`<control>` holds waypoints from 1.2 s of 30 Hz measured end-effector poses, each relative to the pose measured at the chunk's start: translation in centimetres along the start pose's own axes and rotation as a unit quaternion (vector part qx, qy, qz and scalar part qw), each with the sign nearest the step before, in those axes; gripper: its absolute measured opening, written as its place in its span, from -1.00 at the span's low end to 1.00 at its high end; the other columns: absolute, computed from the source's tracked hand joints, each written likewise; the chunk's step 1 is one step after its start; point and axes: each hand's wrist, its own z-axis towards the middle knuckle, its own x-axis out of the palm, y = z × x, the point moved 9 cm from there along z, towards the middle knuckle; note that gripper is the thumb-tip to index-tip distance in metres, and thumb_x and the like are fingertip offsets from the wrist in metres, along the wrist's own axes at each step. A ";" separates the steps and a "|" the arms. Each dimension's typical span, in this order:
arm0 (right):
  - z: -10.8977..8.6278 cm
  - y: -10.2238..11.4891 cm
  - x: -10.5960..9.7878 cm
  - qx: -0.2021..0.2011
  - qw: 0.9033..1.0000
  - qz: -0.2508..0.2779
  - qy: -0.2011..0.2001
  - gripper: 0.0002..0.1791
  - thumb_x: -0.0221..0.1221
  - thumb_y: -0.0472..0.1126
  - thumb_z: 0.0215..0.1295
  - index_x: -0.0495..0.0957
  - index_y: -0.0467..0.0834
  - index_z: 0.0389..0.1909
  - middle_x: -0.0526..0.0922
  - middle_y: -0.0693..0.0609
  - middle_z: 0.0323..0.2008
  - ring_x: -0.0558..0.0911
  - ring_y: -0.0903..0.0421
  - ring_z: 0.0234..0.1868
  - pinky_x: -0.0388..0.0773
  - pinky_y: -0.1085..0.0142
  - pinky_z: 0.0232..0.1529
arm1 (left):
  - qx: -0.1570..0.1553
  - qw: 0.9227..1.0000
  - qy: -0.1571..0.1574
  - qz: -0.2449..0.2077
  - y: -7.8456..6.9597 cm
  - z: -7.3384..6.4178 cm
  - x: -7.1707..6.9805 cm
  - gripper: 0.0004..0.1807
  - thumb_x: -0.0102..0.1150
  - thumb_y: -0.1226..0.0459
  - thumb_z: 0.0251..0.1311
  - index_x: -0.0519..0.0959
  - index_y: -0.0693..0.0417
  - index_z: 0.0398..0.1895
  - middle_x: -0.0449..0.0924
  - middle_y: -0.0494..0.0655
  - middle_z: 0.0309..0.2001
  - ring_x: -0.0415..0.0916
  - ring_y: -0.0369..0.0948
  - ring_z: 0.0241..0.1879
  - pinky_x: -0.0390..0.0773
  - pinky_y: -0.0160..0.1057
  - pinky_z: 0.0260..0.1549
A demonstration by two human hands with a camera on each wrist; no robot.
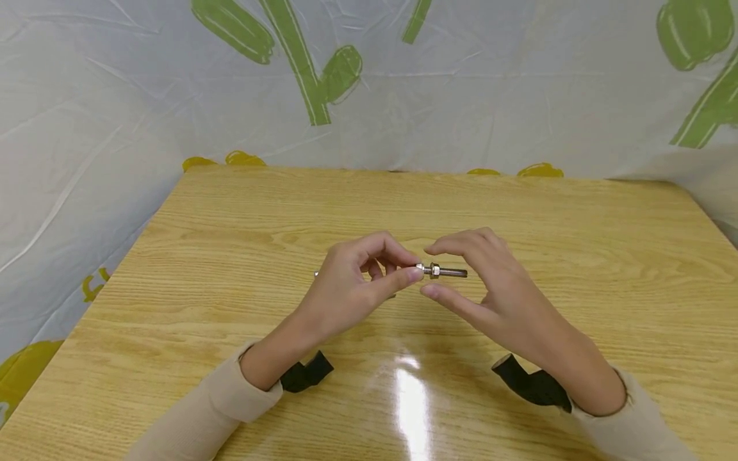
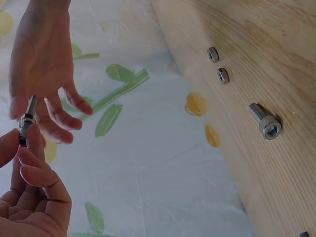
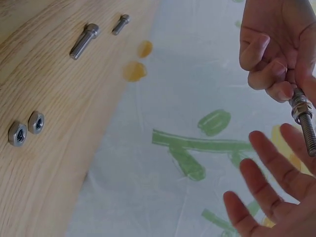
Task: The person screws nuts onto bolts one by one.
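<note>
Between thumb and fingertips, my left hand (image 1: 363, 275) pinches a metal bolt (image 1: 453, 273), its threaded end pointing right. A hex nut (image 1: 435, 271) sits on the threads just beyond those fingertips. The bolt's other end is hidden by the fingers. My right hand (image 1: 501, 288) is held around the threaded end with thumb and fingers spread apart. In the right wrist view the bolt (image 3: 308, 136) and its nut (image 3: 301, 111) show close above the right hand's spread fingers (image 3: 259, 182).
Two loose hex nuts (image 3: 18, 134) lie side by side on the wooden table (image 1: 230, 211). Near them lie a thick socket-head bolt (image 2: 270, 128) and a smaller bolt (image 3: 120, 24). A patterned sheet (image 1: 403, 109) hangs behind the table. Black straps (image 1: 530, 384) show at both wrists.
</note>
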 end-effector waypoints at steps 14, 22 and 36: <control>0.1 1.2 -0.8 -0.069 0.996 0.031 -0.037 -0.71 0.22 -0.18 0.22 0.45 -0.22 -0.11 0.54 0.01 -0.11 0.44 0.18 -0.04 0.34 0.52 0.01 | -0.002 1.000 -0.001 -0.001 -0.1 0.1 0.0 -0.94 0.24 0.25 0.14 0.60 0.01 -0.34 0.61 -0.23 -0.42 0.43 -0.34 -0.46 0.48 -0.35 -0.43; 0.1 1.0 -0.5 -0.063 0.997 0.042 -0.030 -0.82 0.19 -0.28 0.23 0.51 -0.16 -0.15 0.56 0.05 -0.14 0.43 0.18 -0.04 0.34 0.41 -0.01 | -0.001 1.000 -0.002 -0.006 -0.2 0.0 -0.1 -0.95 0.24 0.26 0.14 0.60 0.02 -0.34 0.62 -0.22 -0.42 0.43 -0.34 -0.46 0.48 -0.35 -0.42; -0.1 0.4 -0.7 -0.020 0.999 0.020 -0.023 -0.61 0.25 -0.23 0.18 0.45 -0.10 0.04 0.54 0.08 -0.06 0.42 0.19 -0.01 0.35 0.30 -0.03 | -0.003 1.000 -0.003 -0.011 -0.2 0.0 -0.1 -0.95 0.24 0.26 0.15 0.59 0.01 -0.34 0.59 -0.21 -0.44 0.42 -0.32 -0.49 0.47 -0.35 -0.46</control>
